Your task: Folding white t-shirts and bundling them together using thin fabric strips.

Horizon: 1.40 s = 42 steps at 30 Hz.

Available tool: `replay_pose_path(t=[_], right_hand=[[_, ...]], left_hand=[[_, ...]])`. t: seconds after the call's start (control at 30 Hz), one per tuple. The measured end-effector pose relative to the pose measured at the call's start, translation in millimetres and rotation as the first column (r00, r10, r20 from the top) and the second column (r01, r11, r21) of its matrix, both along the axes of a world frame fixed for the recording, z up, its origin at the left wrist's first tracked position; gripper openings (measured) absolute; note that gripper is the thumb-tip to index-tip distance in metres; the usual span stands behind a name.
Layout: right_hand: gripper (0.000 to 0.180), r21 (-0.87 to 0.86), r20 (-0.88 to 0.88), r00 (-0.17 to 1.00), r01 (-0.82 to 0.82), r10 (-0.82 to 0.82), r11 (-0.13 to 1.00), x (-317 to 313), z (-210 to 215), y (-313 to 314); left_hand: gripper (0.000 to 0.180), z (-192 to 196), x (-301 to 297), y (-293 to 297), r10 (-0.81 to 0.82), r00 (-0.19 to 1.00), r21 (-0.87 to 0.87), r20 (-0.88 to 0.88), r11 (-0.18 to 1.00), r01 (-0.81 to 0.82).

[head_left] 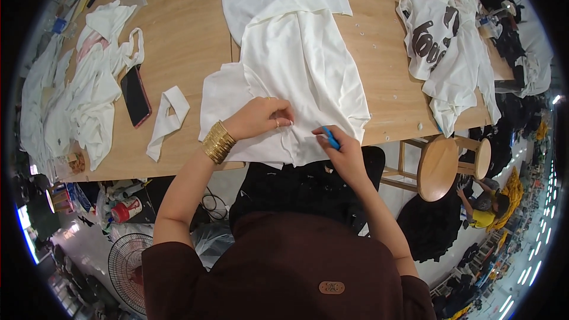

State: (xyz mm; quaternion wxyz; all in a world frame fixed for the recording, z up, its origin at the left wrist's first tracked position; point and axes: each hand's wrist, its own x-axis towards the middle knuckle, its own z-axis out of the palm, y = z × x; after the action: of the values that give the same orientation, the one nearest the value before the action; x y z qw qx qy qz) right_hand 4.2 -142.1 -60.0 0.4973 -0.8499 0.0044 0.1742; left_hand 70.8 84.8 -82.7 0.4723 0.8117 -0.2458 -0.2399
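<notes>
A white garment [296, 53] lies spread along the wooden table, its near end reaching the front edge in front of me. My left hand [261, 117], with gold bangles at the wrist, is closed in a pinch at a seam near that end. A bit of white cloth seems to sit between its thumb and fingertips. Just to the right, my right hand [344, 151] is curled around a small blue-handled tool [331, 137], perhaps thread snips. Its tip points left toward the seam, over the cloth; my fingers cover much of it.
Left on the table [178, 35] are a phone [136, 98], a folded white strip [168, 120] and heaped white garments [101, 83]. At right lie white garments with dark print [435, 41]. Wooden stools [437, 168] stand beyond the right edge; a fan [127, 266] stands lower left. Another person [486, 204] is far right.
</notes>
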Motion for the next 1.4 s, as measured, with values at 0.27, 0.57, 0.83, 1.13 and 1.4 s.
replay_pose_path(t=[0.27, 0.57, 0.83, 1.13, 1.4], right_hand=[[0.034, -0.347, 0.273, 0.943, -0.089, 0.192, 0.934, 0.9, -5.1, 16.6], [0.036, -0.383, 0.325, 0.920, -0.083, 0.218, 0.920, 5.0, -6.8, 24.6], [0.039, -0.405, 0.328, 0.934, 0.005, 0.140, 0.914, 5.0, -5.8, 29.4], [0.037, -0.373, 0.316, 0.937, -0.021, 0.149, 0.927, 10.3, -2.5, 36.5], [0.035, -0.376, 0.376, 0.913, -0.006, 0.159, 0.926, 15.5, -7.0, 37.1]], left_hand=[[0.012, 19.5, 10.1, 1.1, 0.070, 0.977, -0.207, -0.203, 0.972, -0.113], [0.011, 21.5, 10.5, 1.4, 0.061, 0.956, -0.295, -0.287, 0.944, -0.149], [0.011, 20.8, 8.4, 3.0, 0.073, 0.954, -0.303, -0.291, 0.939, -0.164], [0.011, 22.4, 7.9, 0.0, 0.071, 0.942, -0.305, -0.328, 0.936, -0.176], [0.014, 21.1, 11.6, 8.4, 0.115, 0.948, -0.336, -0.296, 0.917, -0.216]])
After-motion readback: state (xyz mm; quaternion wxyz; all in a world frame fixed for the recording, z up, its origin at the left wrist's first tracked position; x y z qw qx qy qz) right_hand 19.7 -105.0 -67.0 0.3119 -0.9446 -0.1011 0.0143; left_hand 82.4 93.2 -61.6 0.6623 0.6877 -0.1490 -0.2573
